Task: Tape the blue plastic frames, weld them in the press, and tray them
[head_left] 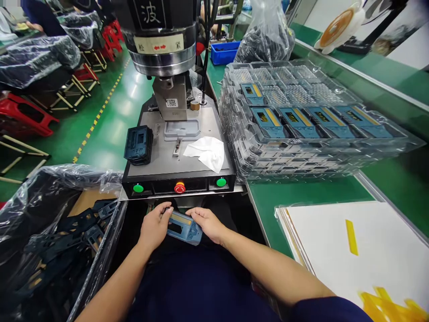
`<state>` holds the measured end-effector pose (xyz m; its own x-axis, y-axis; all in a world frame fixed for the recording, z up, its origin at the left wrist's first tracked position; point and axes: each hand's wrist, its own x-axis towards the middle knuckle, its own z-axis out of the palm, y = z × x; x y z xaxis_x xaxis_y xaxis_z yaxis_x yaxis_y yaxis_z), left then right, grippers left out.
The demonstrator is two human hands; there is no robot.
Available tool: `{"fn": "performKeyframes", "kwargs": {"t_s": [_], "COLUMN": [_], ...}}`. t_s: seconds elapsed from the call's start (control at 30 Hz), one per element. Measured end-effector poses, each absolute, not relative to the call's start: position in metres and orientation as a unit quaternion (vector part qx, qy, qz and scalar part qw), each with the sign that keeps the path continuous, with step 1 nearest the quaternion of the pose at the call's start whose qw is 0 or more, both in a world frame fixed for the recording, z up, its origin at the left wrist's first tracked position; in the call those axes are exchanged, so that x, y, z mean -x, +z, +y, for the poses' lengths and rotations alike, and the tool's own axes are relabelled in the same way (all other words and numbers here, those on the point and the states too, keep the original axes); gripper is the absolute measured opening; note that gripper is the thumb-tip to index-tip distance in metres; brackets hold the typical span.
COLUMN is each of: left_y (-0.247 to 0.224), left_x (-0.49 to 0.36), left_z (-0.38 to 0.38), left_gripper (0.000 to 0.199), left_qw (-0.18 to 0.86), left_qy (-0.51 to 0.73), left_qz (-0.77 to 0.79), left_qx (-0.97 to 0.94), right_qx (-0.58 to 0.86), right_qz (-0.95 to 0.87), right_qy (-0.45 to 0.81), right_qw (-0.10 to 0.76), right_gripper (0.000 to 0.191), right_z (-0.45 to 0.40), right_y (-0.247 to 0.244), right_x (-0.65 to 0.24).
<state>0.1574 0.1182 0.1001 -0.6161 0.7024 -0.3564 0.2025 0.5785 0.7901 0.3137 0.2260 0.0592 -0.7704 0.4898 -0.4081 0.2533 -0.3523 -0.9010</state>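
Observation:
A blue-grey plastic housing (191, 232), with a rectangular opening and a tan strip along its upper edge, is held tilted above my lap, in front of the machine. My left hand (154, 227) grips its left end between thumb and fingers. The thumb and forefinger of my right hand (208, 222) are closed at its upper right edge, by the end of the strip. My other right fingers are curled and partly hidden. A stack of dark housings (138, 145) stands on the left of the machine's bed (157, 167).
The welding head (170, 98) hangs over a pale fixture (182, 129); a white cloth (208, 153) lies beside it. Stacked clear trays (261, 156) holding similar housings rise at right. White sheets (321, 232) carry yellow strips (351, 237). A plastic-lined bin (97, 264) of dark parts stands left.

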Motion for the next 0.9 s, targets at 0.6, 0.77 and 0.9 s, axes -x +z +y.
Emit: {"fn": "performKeyframes", "kwargs": {"t_s": [0.6, 0.77, 0.9], "left_y": [0.093, 0.096, 0.096], "left_x": [-0.142, -0.141, -0.137], "left_z": [0.113, 0.11, 0.1], "left_gripper": [0.061, 0.071, 0.08], "left_qw": [0.474, 0.473, 0.464], "left_qy": [0.615, 0.605, 0.607], "left_qz": [0.63, 0.64, 0.644], "left_qx": [-0.021, 0.003, 0.037], "right_qx": [0.084, 0.248, 0.429], "right_qz": [-0.942, -0.852, -0.774], "right_qy": [0.21, 0.119, 0.043], "right_qw": [0.25, 0.446, 0.464], "right_gripper": [0.071, 0.059, 0.057], "right_z": [0.275, 0.359, 0.445], "right_y": [0.184, 0.249, 0.271], "right_x": [-0.358, -0.37, -0.367]}}
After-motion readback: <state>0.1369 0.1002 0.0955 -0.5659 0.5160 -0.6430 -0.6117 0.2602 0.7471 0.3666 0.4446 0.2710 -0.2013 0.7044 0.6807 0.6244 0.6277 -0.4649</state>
